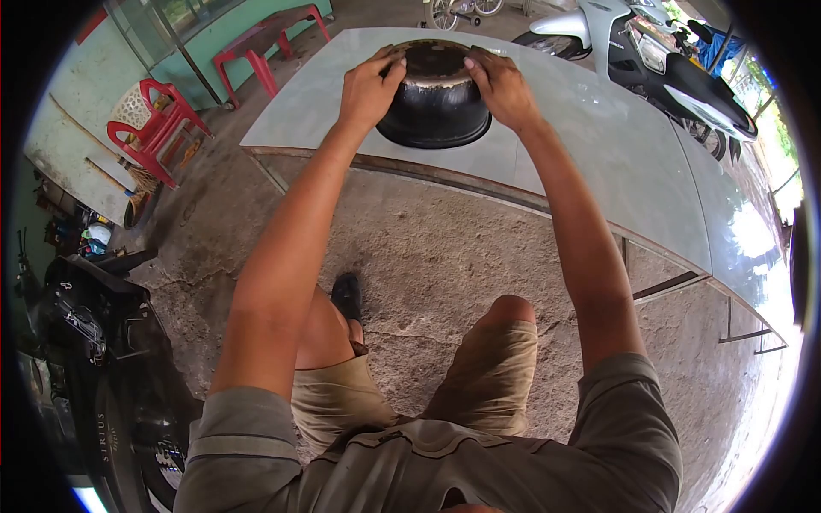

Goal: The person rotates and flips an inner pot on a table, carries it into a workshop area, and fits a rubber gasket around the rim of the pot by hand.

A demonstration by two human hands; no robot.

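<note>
A dark, glossy pot [434,111] stands upside down near the front edge of the grey table, its flared rim against the tabletop. Its base faces up, blackened and worn, with a scuffed, shiny edge. My left hand [371,85] grips the pot's upper left side, thumb near the edge of the base. On the opposite side my right hand [505,90] holds it the same way. The fingers of both hands are partly hidden behind the pot.
The table [616,162] stretches off to the right. A silver and black motorbike [650,68] is parked behind it, and a dark motorbike [103,359] stands at lower left. A red chair [162,128], red bench [265,43] and broom [137,175] are at left.
</note>
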